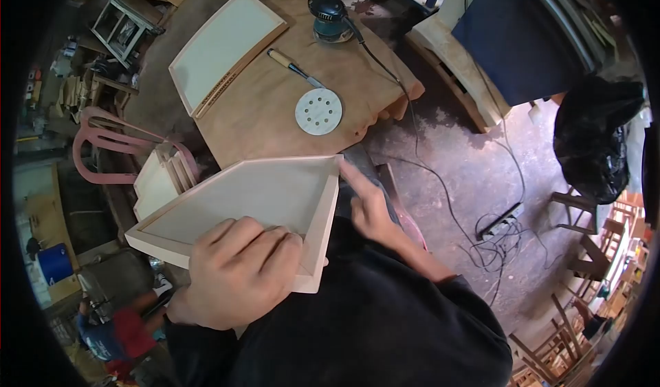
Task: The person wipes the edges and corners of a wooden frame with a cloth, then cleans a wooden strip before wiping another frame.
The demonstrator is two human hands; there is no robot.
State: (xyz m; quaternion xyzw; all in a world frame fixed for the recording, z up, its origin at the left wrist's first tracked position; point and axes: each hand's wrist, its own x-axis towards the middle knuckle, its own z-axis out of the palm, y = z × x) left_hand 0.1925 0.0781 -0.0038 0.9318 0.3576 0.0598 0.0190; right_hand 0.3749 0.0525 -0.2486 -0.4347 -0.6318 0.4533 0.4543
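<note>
A pale, shallow wooden tray (265,187) with angled sides and a raised rim is held tilted in front of my body. My left hand (244,270) is closed over its near rim, fingers curled inside. At the tray's far right corner, the outstretched index finger of my right hand (371,208) touches the rim, with the other fingers bent. Beyond the tray, a white sanding disc (308,119) with holes lies on the brown-covered table (254,122). The tip of a wood-handled chisel (280,59) meets the disc. A corded sander (330,26) stands behind them.
A similar tray (227,39) lies at the table's left side. Left of me is a pink chair (110,146) with wooden pieces (157,184). Cables and a power strip (502,222) lie on the floor at right. Another person (117,335) is at lower left.
</note>
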